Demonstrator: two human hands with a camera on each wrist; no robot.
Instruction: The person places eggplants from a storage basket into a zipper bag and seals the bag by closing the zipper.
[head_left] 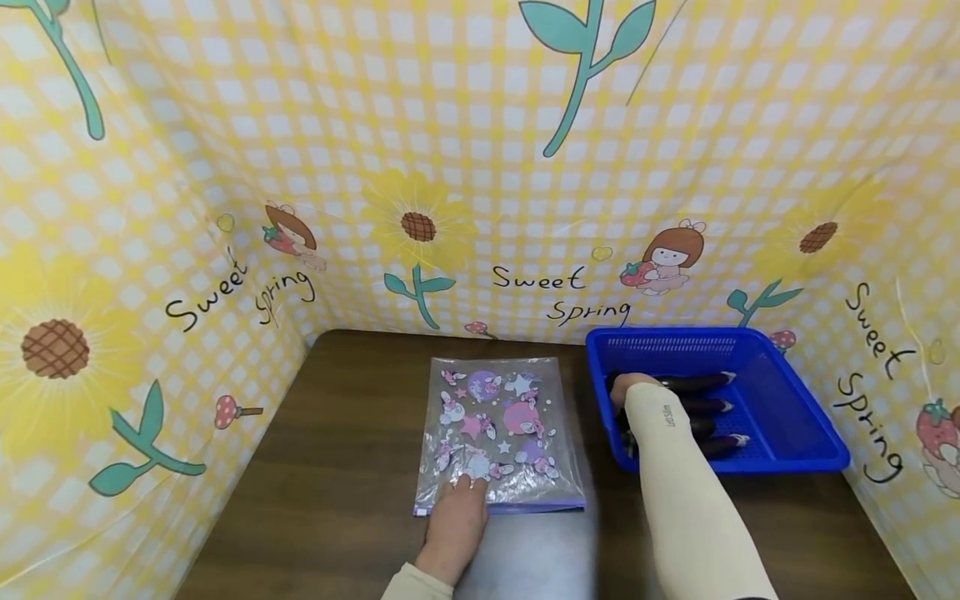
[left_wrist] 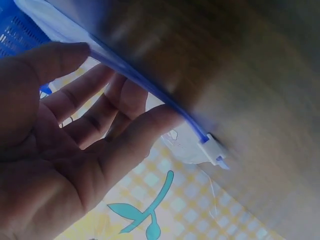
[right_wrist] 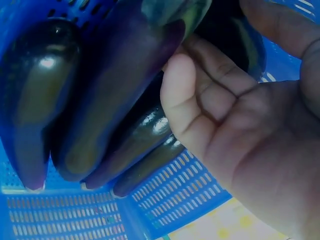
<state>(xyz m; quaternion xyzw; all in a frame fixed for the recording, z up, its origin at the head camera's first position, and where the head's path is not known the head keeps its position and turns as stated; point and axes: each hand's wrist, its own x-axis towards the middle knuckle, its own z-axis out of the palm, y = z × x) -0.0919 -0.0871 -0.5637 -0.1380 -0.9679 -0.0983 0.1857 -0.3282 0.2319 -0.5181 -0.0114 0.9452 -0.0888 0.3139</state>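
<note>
A clear zip bag (head_left: 480, 433) printed with pink and purple cartoons lies flat, its purple zip edge toward me. My left hand (head_left: 459, 517) rests on it near that edge, fingers spread and slightly bent; in the left wrist view the fingertips meet the zip strip (left_wrist: 150, 90), close to its white slider (left_wrist: 212, 149). My right hand (head_left: 633, 387) reaches into the left side of a blue basket (head_left: 795, 400) holding several eggplants (head_left: 701, 383). The right wrist view shows its loosely bent fingers right at the stem end of one eggplant (right_wrist: 120, 85), the thumb held apart.
The dark wooden table (head_left: 315, 450) carries the bag in the middle and the basket at the back right. A yellow checked cloth (head_left: 480, 167) with sunflowers hangs behind and along both sides. A pale grey patch (head_left: 536, 554) lies in front of the bag.
</note>
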